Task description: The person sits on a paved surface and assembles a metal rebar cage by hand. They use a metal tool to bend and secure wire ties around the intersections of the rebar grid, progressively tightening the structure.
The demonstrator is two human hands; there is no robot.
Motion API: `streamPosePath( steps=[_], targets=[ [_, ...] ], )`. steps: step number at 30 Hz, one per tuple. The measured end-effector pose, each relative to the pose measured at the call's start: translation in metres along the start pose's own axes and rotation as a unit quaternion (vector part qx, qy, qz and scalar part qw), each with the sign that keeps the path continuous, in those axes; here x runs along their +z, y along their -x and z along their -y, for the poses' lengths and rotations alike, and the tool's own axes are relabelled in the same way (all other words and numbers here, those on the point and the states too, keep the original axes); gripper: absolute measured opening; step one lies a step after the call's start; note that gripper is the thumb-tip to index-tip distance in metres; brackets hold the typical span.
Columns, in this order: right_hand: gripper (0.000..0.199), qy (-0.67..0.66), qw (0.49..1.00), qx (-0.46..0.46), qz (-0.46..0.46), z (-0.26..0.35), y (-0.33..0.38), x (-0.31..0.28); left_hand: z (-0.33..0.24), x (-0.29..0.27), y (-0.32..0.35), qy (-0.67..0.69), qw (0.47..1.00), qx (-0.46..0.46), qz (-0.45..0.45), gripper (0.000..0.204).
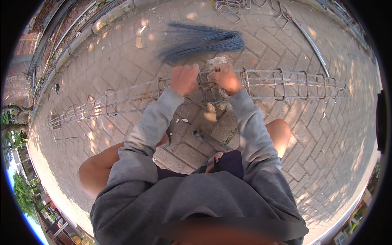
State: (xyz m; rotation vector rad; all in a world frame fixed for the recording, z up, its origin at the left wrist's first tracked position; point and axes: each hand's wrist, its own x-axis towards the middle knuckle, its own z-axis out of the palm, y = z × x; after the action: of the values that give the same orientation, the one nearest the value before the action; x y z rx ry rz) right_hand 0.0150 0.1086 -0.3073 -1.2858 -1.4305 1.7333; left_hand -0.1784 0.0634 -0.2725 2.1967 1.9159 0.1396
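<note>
A long rebar cage (283, 83) lies across the paving in front of me, made of straight bars with square stirrups around them. My left hand (184, 79) is closed in a fist at the cage's far bar, just left of a stirrup (201, 87). On the other side of that stirrup, my right hand (225, 79) is closed too, fingers curled inward. Whatever either hand grips is hidden by the fingers. Beyond the hands lies a folded bundle of thin blue-grey wire (216, 40). A pale stone (216, 61) sits at the cage beside my right hand.
Between my bent legs lies a metal bar or tool (208, 140), partly hidden. A broken brick piece (210, 113) rests near the cage. Loose bent stirrups (228, 11) lie at the far side, and a metal pipe (312, 45) slants toward the cage's right part.
</note>
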Motion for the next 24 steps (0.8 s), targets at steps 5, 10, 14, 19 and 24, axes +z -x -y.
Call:
streamPosePath(
  steps=[5, 10, 14, 19, 24],
  targets=[
    [0.011, -0.077, 0.994, 0.077, 0.007, 0.031, 0.0, 0.004, 0.003, -0.016, -0.033, 0.137, 0.986, 0.024, -0.087, 0.016],
    [0.015, -0.203, 0.965, 0.167, -0.002, 0.029, -0.002, -0.004, -0.012, -0.003, 0.003, 0.301, 0.883, -0.202, -0.297, 0.018],
    [0.011, -0.301, 0.917, 0.26, 0.018, 0.012, -0.009, -0.019, -0.036, 0.028, 0.04, 0.332, 0.864, -0.314, -0.211, 0.019],
    [0.014, -0.314, 0.897, 0.309, 0.037, -0.002, -0.017, -0.028, -0.046, 0.049, 0.029, 0.296, 0.876, -0.276, -0.263, 0.016],
    [0.015, -0.302, 0.906, 0.293, 0.044, 0.005, -0.015, -0.031, -0.042, 0.051, 0.023, 0.297, 0.874, -0.268, -0.274, 0.013]
  ],
)
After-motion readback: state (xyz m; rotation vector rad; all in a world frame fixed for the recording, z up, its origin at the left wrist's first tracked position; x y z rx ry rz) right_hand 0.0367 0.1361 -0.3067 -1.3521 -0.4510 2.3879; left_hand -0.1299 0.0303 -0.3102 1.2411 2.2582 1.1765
